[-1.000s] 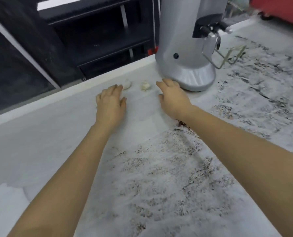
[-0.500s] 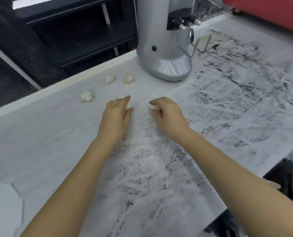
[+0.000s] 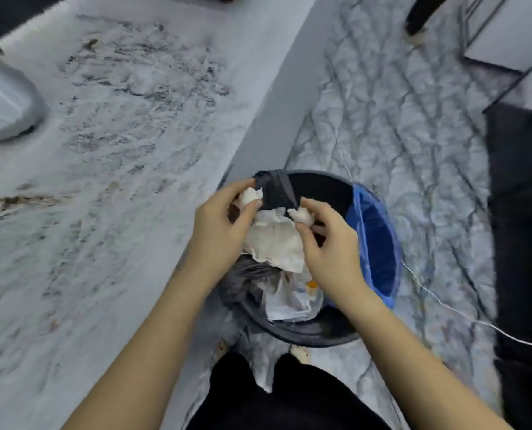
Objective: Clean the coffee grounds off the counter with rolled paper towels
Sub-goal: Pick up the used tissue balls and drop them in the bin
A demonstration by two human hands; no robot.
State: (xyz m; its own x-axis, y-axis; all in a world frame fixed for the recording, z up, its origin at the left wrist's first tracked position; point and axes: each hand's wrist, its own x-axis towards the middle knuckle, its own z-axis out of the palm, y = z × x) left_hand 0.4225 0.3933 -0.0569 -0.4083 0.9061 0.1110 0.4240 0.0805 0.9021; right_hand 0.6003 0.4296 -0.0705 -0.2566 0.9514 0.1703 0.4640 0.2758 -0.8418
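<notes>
Both hands hover over a round bin (image 3: 379,243) on the floor beside the counter. My left hand (image 3: 219,231) pinches a small rolled paper towel ball (image 3: 251,194) between fingers and thumb. A second small paper towel ball (image 3: 301,216) is pinched in my right hand (image 3: 329,246). Inside the bin lies a crumpled white paper towel (image 3: 274,240) on other rubbish. The pale counter (image 3: 112,169) at the left is smeared with dark coffee grounds (image 3: 140,85).
The base of a silver coffee grinder (image 3: 4,100) stands at the counter's far left. The bin has a dark liner and a blue one. A white cable (image 3: 463,315) runs over the marbled floor (image 3: 413,125). Dark furniture (image 3: 522,237) stands at the right.
The hands left the counter, each with a small paper ball, and now hold them over the bin. The view swung from the grinder and counter down to the floor.
</notes>
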